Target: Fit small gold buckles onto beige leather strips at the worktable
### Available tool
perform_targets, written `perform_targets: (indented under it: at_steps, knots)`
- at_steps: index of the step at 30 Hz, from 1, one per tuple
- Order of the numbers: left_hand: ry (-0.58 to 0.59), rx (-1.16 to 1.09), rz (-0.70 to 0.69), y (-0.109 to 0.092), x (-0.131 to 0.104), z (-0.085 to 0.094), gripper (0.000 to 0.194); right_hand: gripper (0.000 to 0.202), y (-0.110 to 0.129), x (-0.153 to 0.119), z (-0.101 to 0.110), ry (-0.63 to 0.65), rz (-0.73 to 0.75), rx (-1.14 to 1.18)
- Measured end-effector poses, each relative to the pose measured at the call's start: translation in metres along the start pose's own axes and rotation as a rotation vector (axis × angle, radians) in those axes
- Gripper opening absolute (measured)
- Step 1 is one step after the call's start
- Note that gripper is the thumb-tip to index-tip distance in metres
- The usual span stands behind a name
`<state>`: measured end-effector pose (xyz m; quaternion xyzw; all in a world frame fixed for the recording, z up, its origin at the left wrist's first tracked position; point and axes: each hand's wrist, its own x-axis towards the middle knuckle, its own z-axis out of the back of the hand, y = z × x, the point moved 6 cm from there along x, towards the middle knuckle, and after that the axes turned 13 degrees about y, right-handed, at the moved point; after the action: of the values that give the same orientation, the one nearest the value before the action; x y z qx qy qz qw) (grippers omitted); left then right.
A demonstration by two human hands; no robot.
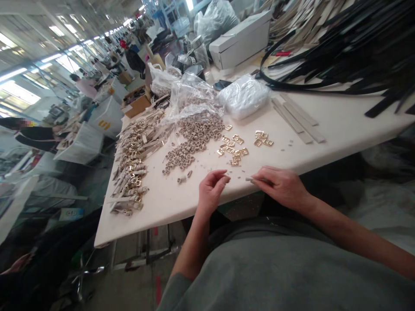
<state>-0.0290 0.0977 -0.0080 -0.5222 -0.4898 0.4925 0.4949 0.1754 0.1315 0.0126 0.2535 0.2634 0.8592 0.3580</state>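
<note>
My left hand (211,191) is at the table's near edge, its thumb and fingers curled together; anything between the fingertips is too small to make out. To its right, my right hand (281,186) pinches a small pale strip (249,178), whose tip sticks out toward my left hand. Gold buckles (239,152) lie loose just beyond my hands, with a smaller group (263,138) to the right. A heap of small beige loops (184,151) spreads to the left of the buckles.
Beige straps with gold buckles (134,168) line the table's (168,211) left side. Farther back are a clear plastic bag (194,97), a wrapped white bundle (244,96) and a white box (241,39). Flat beige strips (293,119) and black straps (350,52) lie right. People work at left.
</note>
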Motion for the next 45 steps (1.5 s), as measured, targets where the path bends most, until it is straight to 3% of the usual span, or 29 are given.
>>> perform_targets:
  at_steps: [6, 9, 11, 16, 19, 22, 25, 28, 32, 37, 45]
  knots:
    - [-0.233, 0.172, -0.050, -0.010, 0.019, 0.086, 0.028, 0.023, -0.033, 0.003, 0.011, -0.088, -0.086, -0.054]
    - [-0.305, 0.488, -0.027, -0.015, 0.036, 0.121, 0.020, 0.023, -0.049, 0.005, 0.009, -0.116, -0.139, -0.082]
    - [-0.306, 0.769, 0.014, -0.019, 0.048, 0.132, 0.015, 0.022, -0.053, 0.006, 0.006, -0.111, -0.147, -0.092]
    - [-0.149, 1.250, 0.083, -0.021, 0.070, 0.125, 0.013, 0.020, -0.052, 0.006, 0.004, -0.093, -0.132, -0.097]
    - [-0.138, 1.316, 0.070, -0.027, 0.078, 0.119, 0.014, 0.021, -0.051, 0.006, 0.004, -0.094, -0.117, -0.113]
    - [-0.129, 1.333, -0.055, -0.037, 0.091, 0.107, 0.016, 0.021, -0.051, 0.006, 0.002, -0.086, -0.112, -0.139]
    - [-0.001, 1.368, -0.158, -0.036, 0.112, 0.087, 0.022, 0.022, -0.051, 0.007, 0.000, -0.087, -0.111, -0.182]
    - [0.112, 1.437, -0.132, -0.024, 0.132, 0.073, 0.018, 0.023, -0.051, 0.007, 0.000, -0.086, -0.093, -0.200]
    - [0.075, 1.515, -0.062, -0.017, 0.140, 0.074, 0.015, 0.022, -0.051, 0.005, 0.000, -0.082, -0.080, -0.193]
    - [-0.050, 1.488, -0.027, -0.022, 0.126, 0.089, 0.014, 0.021, -0.053, 0.006, -0.002, -0.101, -0.087, -0.193]
    - [0.018, 1.610, 0.008, -0.026, 0.139, 0.083, 0.016, 0.021, -0.054, 0.008, -0.002, -0.085, -0.103, -0.200]
